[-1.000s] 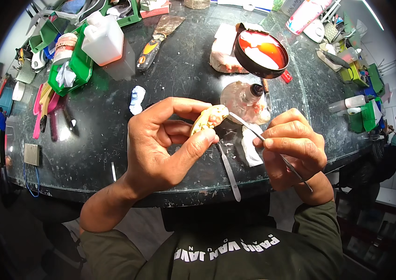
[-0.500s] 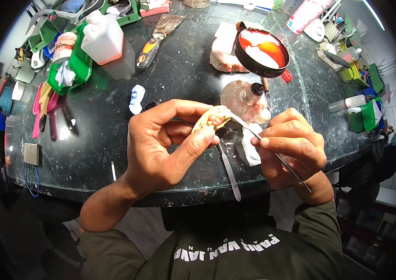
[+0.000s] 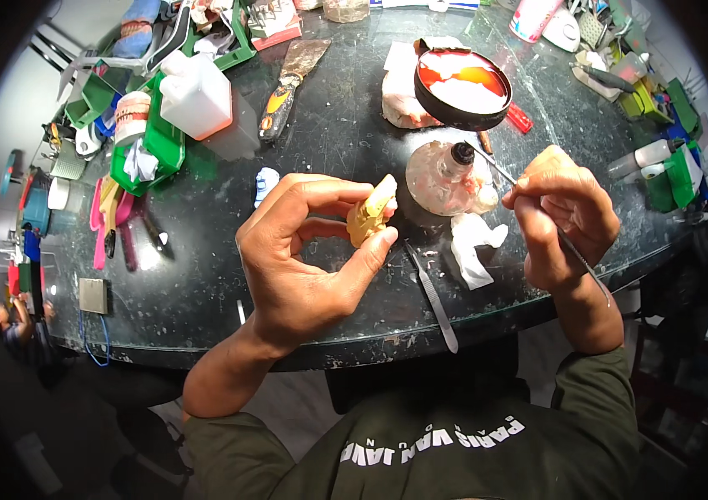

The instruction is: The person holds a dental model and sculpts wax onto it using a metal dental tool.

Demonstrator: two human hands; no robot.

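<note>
My left hand (image 3: 300, 267) pinches a small yellowish dental cast (image 3: 368, 218) between thumb and fingers, tilted up on end. A thin metal wax carver (image 3: 497, 167) is in the fingers of my right hand (image 3: 569, 218). Its far tip reaches the black top of a round glass spirit burner (image 3: 437, 182); whether it touches, and whether a flame burns, I cannot tell. Just behind the burner, a round black tin of red wax (image 3: 464, 83) sits tilted against a pale plaster block (image 3: 404, 102). A scalpel handle (image 3: 435, 307) lies below the cast.
Crumpled white tissue (image 3: 472, 260) lies by the burner. A scraper (image 3: 287, 87), a white plastic bottle (image 3: 197, 98) and a green bin (image 3: 150, 146) stand or lie at the back left. A small blue-white piece (image 3: 265, 185) is behind my left hand. More tools crowd the right edge.
My right hand has drawn the carver away from the cast, up and right to the burner top. The left hand has turned the cast more upright. The whole view has shifted slightly.
</note>
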